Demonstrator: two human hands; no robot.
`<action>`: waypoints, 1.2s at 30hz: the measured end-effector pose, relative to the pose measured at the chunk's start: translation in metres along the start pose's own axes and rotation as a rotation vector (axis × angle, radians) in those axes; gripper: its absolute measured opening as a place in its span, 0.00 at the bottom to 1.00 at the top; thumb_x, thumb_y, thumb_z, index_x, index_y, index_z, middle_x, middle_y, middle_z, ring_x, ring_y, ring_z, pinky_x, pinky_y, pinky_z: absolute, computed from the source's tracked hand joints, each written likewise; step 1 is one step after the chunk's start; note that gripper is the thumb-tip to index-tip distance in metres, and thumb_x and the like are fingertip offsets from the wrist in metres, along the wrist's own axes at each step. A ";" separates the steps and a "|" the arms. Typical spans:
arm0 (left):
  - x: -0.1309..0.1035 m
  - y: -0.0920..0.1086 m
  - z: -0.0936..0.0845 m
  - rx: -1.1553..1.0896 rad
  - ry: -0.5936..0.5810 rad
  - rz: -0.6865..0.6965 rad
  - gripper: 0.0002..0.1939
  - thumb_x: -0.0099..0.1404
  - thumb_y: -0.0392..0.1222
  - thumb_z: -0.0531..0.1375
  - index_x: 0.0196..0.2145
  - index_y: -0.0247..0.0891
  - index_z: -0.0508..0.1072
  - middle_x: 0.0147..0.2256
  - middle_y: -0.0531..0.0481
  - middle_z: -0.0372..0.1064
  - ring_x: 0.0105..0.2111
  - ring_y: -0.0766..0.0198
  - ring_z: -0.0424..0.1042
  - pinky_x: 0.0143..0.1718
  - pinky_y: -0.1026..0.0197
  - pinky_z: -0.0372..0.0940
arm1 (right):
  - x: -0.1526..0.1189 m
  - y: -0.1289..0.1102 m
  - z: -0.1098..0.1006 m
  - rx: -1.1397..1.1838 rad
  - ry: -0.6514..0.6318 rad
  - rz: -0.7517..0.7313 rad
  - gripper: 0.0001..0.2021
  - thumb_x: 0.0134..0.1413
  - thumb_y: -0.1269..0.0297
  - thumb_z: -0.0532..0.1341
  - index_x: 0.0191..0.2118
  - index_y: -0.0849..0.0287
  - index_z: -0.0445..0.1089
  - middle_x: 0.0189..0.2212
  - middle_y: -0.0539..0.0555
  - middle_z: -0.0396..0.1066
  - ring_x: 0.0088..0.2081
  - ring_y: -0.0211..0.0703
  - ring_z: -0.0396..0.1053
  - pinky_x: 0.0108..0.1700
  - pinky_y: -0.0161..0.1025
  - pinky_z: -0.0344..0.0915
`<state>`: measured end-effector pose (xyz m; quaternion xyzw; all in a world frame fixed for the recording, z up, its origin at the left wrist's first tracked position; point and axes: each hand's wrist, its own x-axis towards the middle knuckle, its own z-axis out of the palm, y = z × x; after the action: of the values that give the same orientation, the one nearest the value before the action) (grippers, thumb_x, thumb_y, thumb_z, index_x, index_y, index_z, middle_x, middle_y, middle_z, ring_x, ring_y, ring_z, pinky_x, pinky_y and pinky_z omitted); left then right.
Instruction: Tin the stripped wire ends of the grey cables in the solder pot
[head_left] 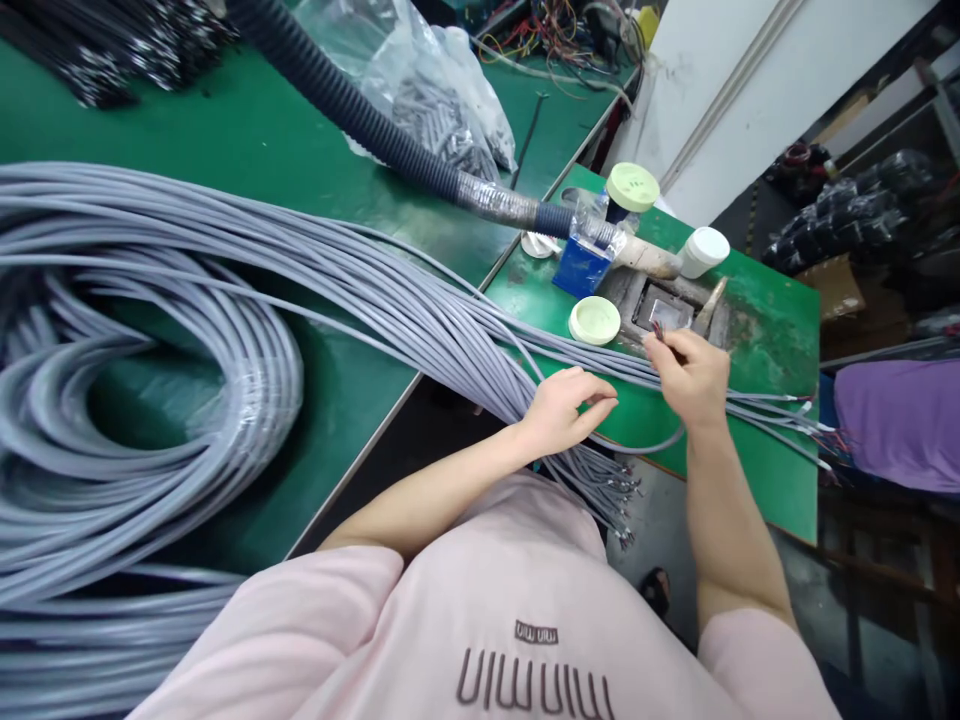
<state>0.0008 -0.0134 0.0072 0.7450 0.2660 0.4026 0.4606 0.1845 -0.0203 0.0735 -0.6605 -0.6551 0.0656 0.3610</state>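
Note:
My right hand [694, 375] pinches the end of a grey cable, its thin dark and reddish wires [658, 328] sticking up past the fingertips. Those wires are beside a small square metal pot [664, 312] with a shiny surface. To the left, my left hand [568, 408] hovers over the grey cable bundle [465, 335]; its thumb and forefinger are brought together, and nothing shows between them. Below it, a loose cable curves across toward my right wrist. Several stripped cable ends [619, 490] hang at the table edge close to my body.
A ribbed hose [375, 125] reaches over the green table [420, 235] to a blue box [583, 262]. Around the pot are a pale green lid [595, 320], a pale-green-topped container [632, 187] and a white jar [703, 252]. Coiled cables [255, 400] lie at left. Someone's purple garment [900, 420] is at right.

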 end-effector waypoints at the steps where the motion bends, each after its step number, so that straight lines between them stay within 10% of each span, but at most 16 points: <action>1: -0.001 -0.005 -0.002 0.094 -0.013 0.039 0.12 0.67 0.46 0.55 0.35 0.37 0.75 0.30 0.47 0.72 0.31 0.63 0.66 0.39 0.59 0.59 | 0.013 0.002 0.004 -0.026 -0.041 -0.020 0.14 0.58 0.60 0.59 0.24 0.60 0.72 0.22 0.50 0.67 0.26 0.38 0.64 0.31 0.36 0.58; 10: -0.006 -0.031 0.007 0.448 -0.089 0.203 0.15 0.69 0.46 0.51 0.40 0.40 0.75 0.29 0.47 0.72 0.31 0.63 0.65 0.32 0.58 0.50 | 0.075 0.016 0.041 -0.392 -0.435 -0.055 0.13 0.56 0.60 0.58 0.26 0.60 0.74 0.22 0.52 0.71 0.26 0.40 0.63 0.28 0.38 0.49; 23: -0.006 -0.032 0.005 0.429 -0.093 0.217 0.15 0.69 0.46 0.50 0.39 0.40 0.75 0.29 0.46 0.71 0.30 0.62 0.65 0.32 0.58 0.48 | 0.086 0.016 0.059 -0.626 -0.558 -0.021 0.12 0.56 0.60 0.58 0.34 0.60 0.78 0.31 0.58 0.77 0.32 0.47 0.69 0.31 0.39 0.52; 36: -0.006 -0.033 0.005 0.437 0.011 0.339 0.10 0.68 0.42 0.53 0.38 0.38 0.73 0.27 0.50 0.71 0.28 0.65 0.65 0.31 0.58 0.50 | 0.093 0.077 -0.016 -0.727 -0.342 0.161 0.14 0.54 0.56 0.59 0.31 0.59 0.78 0.25 0.56 0.73 0.27 0.45 0.65 0.28 0.39 0.50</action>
<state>0.0008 -0.0062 -0.0263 0.8583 0.2208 0.4110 0.2135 0.2686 0.0676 0.0782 -0.7738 -0.6324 -0.0333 -0.0163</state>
